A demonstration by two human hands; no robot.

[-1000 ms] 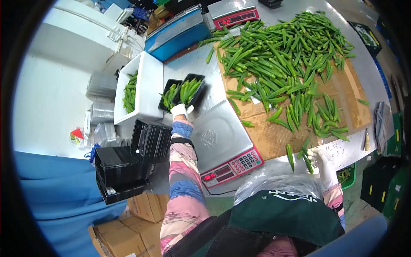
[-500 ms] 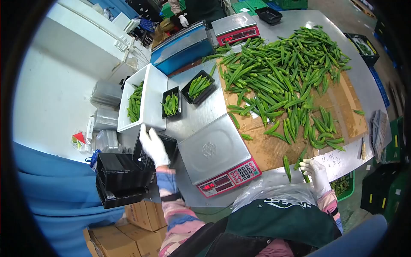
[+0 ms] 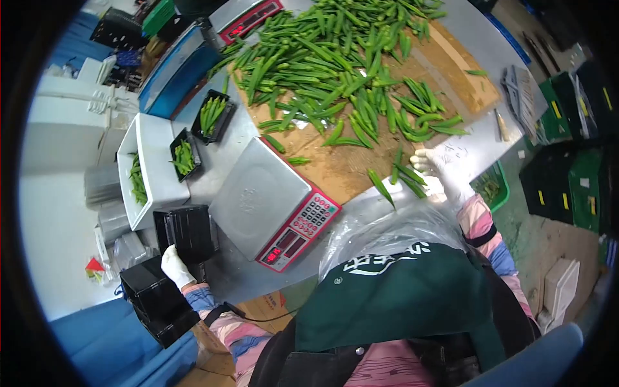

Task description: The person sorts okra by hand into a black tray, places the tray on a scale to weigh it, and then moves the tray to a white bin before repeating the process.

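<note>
My left hand (image 3: 176, 267), in a white glove, is at the lower left among black plastic trays. Its fingers are pressed together at the rim of the black tray stack (image 3: 146, 284), just below another black tray (image 3: 187, 232). My right hand (image 3: 435, 166), also gloved, rests at the cardboard's near edge, fingers apart and nothing in them. Beside its fingertips lie a few loose okra pods (image 3: 410, 178). Between the hands is a scale (image 3: 261, 200) with a red keypad side and a bare plate. A large okra heap (image 3: 335, 58) covers much of the cardboard (image 3: 354, 174).
Two black trays of okra (image 3: 213, 116) (image 3: 184, 160) stand beside a white bin (image 3: 155, 168) at the left. A second scale (image 3: 248, 22) and a blue container (image 3: 177, 74) are farther back. At the right are a knife-like tool (image 3: 501, 126) and a green basket (image 3: 493, 187).
The view has swung, shifting the table up and left. My left hand has moved down from beside the white bin to the black tray stack. My right hand remains near the loose okra.
</note>
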